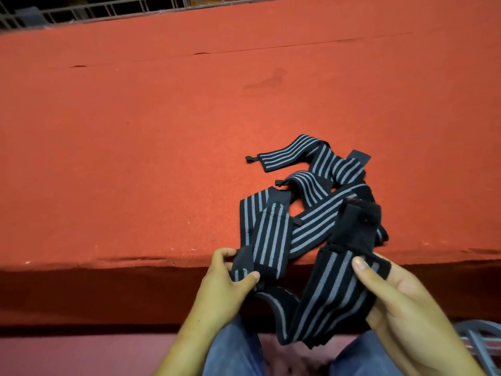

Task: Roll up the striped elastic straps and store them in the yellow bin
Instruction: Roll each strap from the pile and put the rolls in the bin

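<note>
The desk (135,145) is covered in red felt, and its near edge runs straight across just above both hands. Left of the straps (320,210) and beyond them the felt lies open as far as a wire grille (108,9) along the far edge. A thin seam crosses the cloth near the back.

The straps, black with grey stripes, lie in a loose, overlapping heap close to the near edge, right of centre. One flat end points left on the felt. A black patch (360,156) shows at the far side of the heap, and a black end piece (357,226) lies on top at the right. A small mark on that piece is too small to read.

One strap (333,291) droops off the edge over the person's jeans (233,348). The left grip (230,283) pinches a folded end of it between thumb and fingers. The right grip (398,299) clasps the wide band, thumb on top.

At the lower right corner a grey rack (477,340) shows in part, and whether it holds anything cannot be told.
</note>
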{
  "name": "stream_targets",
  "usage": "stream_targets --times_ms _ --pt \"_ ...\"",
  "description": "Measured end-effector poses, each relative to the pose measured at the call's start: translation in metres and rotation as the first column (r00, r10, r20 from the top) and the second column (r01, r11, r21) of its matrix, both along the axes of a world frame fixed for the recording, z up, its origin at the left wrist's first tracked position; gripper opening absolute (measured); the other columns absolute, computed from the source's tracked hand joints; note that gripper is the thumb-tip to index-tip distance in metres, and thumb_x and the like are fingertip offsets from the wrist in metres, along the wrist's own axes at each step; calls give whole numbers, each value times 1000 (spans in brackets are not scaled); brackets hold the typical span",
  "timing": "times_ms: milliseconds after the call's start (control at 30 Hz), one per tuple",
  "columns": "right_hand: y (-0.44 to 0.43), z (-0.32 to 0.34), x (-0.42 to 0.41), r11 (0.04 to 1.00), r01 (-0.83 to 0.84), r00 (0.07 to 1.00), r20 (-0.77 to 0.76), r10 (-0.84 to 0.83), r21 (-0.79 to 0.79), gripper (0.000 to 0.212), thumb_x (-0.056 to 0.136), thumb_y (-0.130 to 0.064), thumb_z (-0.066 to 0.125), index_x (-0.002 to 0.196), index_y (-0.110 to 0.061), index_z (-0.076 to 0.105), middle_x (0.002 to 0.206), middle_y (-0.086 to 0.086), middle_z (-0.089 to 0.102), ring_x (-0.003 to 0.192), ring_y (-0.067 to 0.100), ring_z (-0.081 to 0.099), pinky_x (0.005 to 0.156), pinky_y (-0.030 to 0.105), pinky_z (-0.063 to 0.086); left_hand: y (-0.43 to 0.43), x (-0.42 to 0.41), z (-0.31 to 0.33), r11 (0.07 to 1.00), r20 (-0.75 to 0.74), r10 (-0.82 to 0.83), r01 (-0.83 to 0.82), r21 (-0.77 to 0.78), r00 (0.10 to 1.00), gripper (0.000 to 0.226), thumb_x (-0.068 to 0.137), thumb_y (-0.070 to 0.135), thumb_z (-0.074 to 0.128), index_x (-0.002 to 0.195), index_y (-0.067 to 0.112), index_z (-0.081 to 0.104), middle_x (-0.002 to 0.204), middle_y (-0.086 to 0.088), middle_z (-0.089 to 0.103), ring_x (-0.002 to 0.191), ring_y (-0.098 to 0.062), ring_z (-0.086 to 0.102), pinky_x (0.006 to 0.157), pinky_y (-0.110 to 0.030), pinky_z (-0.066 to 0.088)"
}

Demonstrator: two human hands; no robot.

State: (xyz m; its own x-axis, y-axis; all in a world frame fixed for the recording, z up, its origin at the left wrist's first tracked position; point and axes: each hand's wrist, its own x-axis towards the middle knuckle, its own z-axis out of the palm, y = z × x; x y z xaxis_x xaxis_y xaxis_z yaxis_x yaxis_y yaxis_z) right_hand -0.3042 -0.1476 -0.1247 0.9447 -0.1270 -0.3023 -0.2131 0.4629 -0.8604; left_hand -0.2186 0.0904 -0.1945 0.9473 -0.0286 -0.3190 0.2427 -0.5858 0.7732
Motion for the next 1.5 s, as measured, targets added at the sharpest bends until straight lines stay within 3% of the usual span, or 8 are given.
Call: stream_targets --times_ms 233,333,667,867,967,1100,1267,1500 --pt "5 -4 1 997 75 996 -51 -77 -25 28 89 -22 59 98 -17 85 109 15 81 98 24 80 72 27 64 7 -1 0 999 7 -20 21 -43 1000 21 89 34 77 95 29 58 82 15 75 71 0 67 73 -24 52" --pt "7 -5 1 997 78 995 -62 -79 -14 29 89 -21 59 101 -13 84 110 16 81 99 25 80 70 26 64 6 2 3 997 10 -22 23 -72 1000 12 90 30 78 100 30 71 93 14 77 85 2 71 82 -22 55" --pt "6 -3 -1 991 123 990 -67 -125 -45 34 86 -23 61 110 -8 79 110 14 81 99 23 80 84 36 66 6 -4 13 954 -216 -241 190 -232 946 67 88 13 81 146 34 53 106 11 78 86 6 72 72 -5 47" --pt "6 -2 -4 992 108 993 -47 -112 -64 29 87 -25 61 101 -14 84 110 14 81 99 24 79 87 37 65 17 -7 3 935 -288 -323 258 -242 901 90 82 11 75 145 64 37 80 -3 67 61 -16 47 56 -29 37" --pt "4 -5 -5 992 101 994 -28 -104 -79 29 87 -26 61 103 -17 84 112 12 81 104 24 79 91 41 65 19 -7 4 926 -268 -351 291 -240 897 87 83 14 75 142 67 40 92 1 74 70 -15 57 65 -30 45" --pt "7 -15 -4 993 58 998 -3 -58 -104 28 89 -27 61 105 -22 84 114 11 81 108 24 78 96 43 57 16 -6 -2 972 -80 -116 96 -216 990 38 94 25 75 127 42 66 116 18 75 108 4 69 107 -32 52" --pt "23 -44 15 983 -52 998 -50 43 -177 24 103 -18 58 111 -18 82 115 10 80 114 28 75 102 46 52 3 -5 0 959 1 173 -168 -229 985 22 93 35 74 113 34 64 115 15 69 106 -5 68 100 -35 54" --pt "57 -66 52 935 -284 957 -125 263 -213 25 108 -13 54 118 -7 76 117 10 80 115 26 75 114 48 49 11 -9 14 935 -127 77 -116 -335 989 49 97 19 70 136 42 53 116 15 70 89 -1 75 76 -21 59"
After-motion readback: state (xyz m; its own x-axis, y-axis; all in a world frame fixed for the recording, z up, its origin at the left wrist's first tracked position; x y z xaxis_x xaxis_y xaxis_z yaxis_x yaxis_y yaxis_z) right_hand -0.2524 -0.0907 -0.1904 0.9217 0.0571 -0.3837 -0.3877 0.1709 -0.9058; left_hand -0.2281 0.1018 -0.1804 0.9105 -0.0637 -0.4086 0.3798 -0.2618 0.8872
